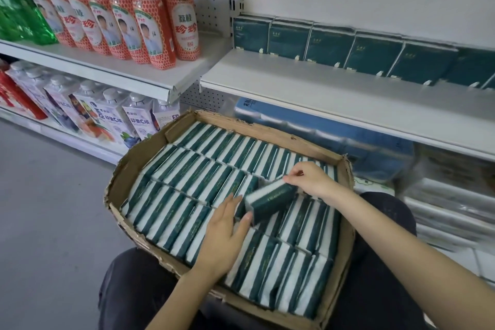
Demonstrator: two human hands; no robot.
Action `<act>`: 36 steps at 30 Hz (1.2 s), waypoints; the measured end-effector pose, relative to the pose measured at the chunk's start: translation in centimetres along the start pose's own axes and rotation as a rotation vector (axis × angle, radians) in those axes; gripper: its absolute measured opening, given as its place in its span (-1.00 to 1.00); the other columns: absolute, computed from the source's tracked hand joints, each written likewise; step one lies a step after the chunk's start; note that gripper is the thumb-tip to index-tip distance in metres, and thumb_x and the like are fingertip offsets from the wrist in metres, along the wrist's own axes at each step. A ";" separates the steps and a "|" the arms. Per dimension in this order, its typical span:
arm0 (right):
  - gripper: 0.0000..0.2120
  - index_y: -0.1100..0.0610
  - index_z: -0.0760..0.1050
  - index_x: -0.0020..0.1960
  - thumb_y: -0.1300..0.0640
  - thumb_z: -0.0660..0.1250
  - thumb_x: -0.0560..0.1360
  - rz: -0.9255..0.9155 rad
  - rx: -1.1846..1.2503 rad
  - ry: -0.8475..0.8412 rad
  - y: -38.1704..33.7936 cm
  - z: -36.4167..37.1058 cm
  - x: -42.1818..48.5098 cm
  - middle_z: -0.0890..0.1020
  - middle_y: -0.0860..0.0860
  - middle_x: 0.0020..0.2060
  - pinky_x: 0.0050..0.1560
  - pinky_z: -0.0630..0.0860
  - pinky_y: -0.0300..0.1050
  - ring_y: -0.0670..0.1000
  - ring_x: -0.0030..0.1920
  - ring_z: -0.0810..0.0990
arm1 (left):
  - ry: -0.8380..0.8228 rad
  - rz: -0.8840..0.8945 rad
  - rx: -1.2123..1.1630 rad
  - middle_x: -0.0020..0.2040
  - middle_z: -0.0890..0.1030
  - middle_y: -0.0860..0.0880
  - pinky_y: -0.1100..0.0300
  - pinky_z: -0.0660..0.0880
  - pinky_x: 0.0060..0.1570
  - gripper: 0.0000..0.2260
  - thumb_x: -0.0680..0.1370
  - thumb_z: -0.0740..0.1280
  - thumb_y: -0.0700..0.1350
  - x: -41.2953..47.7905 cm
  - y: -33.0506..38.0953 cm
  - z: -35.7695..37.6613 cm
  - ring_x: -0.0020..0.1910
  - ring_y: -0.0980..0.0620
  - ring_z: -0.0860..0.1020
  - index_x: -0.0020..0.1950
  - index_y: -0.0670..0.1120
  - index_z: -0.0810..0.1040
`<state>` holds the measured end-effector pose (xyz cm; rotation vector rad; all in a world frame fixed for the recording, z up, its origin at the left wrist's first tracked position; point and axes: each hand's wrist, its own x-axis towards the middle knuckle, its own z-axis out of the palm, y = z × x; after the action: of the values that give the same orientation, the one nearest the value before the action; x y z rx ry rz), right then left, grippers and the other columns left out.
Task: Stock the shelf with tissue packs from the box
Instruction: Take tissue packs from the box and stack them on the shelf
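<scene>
The cardboard box (120,177) rests on the person's lap, filled with rows of green-and-white packs (171,209) standing on edge, and 1 tissue pack (270,199) is raised and tilted above the rows near the box's middle. The right hand (313,179) pinches that pack's upper end between thumb and curled fingertips, while the left hand (225,230) lies with fingers straight and close together, its thumb touching the pack's lower end. On the white shelf (321,88) behind the box, a line of dark green packs (329,45) stands along the back panel, with orange-labelled bottles (150,26) on the neighbouring shelf to the left.
</scene>
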<state>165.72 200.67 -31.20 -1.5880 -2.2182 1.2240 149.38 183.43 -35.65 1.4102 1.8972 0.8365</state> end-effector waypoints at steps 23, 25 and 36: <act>-0.47 0.03 0.41 0.23 0.18 0.55 0.34 -0.149 0.376 0.674 7.3 -20.7 -4.9 0.58 0.02 0.04 -0.05 0.52 -0.33 -0.08 -0.02 0.58 | -0.107 0.287 -0.411 0.29 0.40 0.23 0.69 0.24 -0.05 -0.65 0.62 0.14 0.07 12.8 23.4 6.1 0.15 0.47 0.36 0.41 0.14 0.31; -0.55 0.04 0.45 0.16 0.20 0.54 0.35 -0.140 0.336 0.713 9.6 -23.2 -5.6 0.60 -0.02 0.01 -0.13 0.49 -0.37 -0.05 -0.02 0.58 | -0.172 0.322 -0.374 0.28 0.39 0.24 0.69 0.25 -0.07 -0.62 0.63 0.12 0.08 14.0 25.3 7.8 0.14 0.48 0.36 0.45 0.12 0.29; -0.58 0.03 0.38 0.21 0.27 0.44 0.45 0.000 0.409 1.122 19.6 -30.2 -5.6 0.56 0.04 0.05 -0.27 0.46 -0.43 0.02 0.00 0.55 | -0.149 0.327 -0.250 0.39 0.34 0.09 0.30 0.23 0.21 -0.60 0.66 0.09 0.06 23.2 31.5 14.0 0.28 0.16 0.34 0.49 0.00 0.27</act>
<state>198.69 213.84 -23.02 -1.5095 -1.1646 0.4732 172.89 214.72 -21.82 1.5964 1.4173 1.0496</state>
